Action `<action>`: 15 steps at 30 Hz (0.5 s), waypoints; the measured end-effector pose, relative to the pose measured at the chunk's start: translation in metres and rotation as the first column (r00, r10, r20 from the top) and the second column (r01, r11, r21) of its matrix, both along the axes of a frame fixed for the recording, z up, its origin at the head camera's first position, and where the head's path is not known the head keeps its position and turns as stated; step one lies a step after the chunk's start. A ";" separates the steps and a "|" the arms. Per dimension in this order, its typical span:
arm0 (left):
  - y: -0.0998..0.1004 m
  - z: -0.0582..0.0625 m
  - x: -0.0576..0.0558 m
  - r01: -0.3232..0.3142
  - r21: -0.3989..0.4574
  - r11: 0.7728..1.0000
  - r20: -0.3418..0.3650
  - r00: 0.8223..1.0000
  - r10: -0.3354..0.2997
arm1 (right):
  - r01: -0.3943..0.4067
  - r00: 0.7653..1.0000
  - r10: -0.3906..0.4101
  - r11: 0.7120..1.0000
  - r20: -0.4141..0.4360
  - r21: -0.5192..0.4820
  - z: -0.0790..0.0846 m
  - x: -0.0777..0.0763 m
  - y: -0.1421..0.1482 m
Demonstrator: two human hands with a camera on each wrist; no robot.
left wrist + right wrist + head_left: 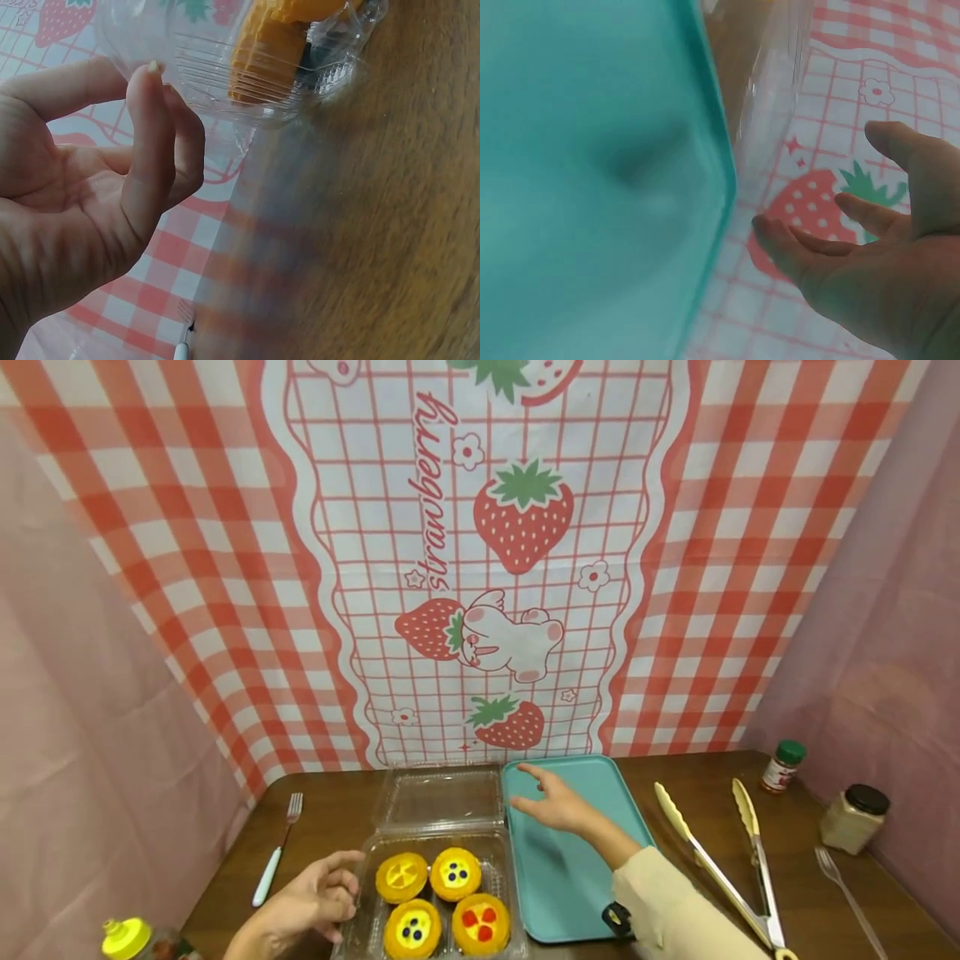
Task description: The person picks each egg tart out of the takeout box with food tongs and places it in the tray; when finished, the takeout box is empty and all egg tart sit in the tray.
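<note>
A clear plastic clamshell box (517, 893) lies with its lid (442, 797) folded back, away from me. Several egg tarts stand inside: a plain yellow one (401, 877), two with dark berries (456, 873), and one with red pieces (481, 923). My left hand (318, 897) is at the box's left edge, fingers loosely bent; whether a fingertip touches the plastic I cannot tell. Over the teal tray (555, 893), right of the box, my right hand (558, 802) hovers with fingers spread, holding nothing. The right wrist view shows this hand (877, 255) apart from the tray.
A fork (277, 852) lies at the left, with a yellow-capped bottle (127, 939) nearer me. Right of the tray are open tongs (720, 868), another fork (851, 897), a green-lidded jar (782, 767) and a black-lidded jar (855, 818). A checked cloth (720, 568) hangs behind.
</note>
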State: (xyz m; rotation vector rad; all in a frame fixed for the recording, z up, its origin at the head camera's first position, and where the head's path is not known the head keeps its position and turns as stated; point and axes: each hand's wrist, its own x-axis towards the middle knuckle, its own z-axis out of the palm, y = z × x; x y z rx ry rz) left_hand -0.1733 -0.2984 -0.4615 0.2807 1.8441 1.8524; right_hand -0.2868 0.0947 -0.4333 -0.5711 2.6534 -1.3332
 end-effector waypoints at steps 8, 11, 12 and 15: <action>0.001 -0.002 0.002 0.007 0.048 0.999 0.060 0.998 -0.010 | 0.159 0.919 0.021 0.893 -0.394 0.420 0.011 0.041 0.084; 0.000 -0.002 0.000 0.014 0.038 0.999 0.045 0.999 -0.015 | 0.244 0.877 0.000 0.862 -0.480 0.445 0.007 0.052 0.114; 0.000 -0.002 0.000 0.017 0.036 0.999 0.043 0.999 -0.018 | 0.269 0.864 -0.007 0.851 -0.503 0.451 0.005 0.055 0.123; -0.001 -0.002 -0.003 0.029 0.035 0.999 0.032 0.999 -0.031 | 0.337 0.833 -0.023 0.814 -0.554 0.473 -0.002 0.066 0.150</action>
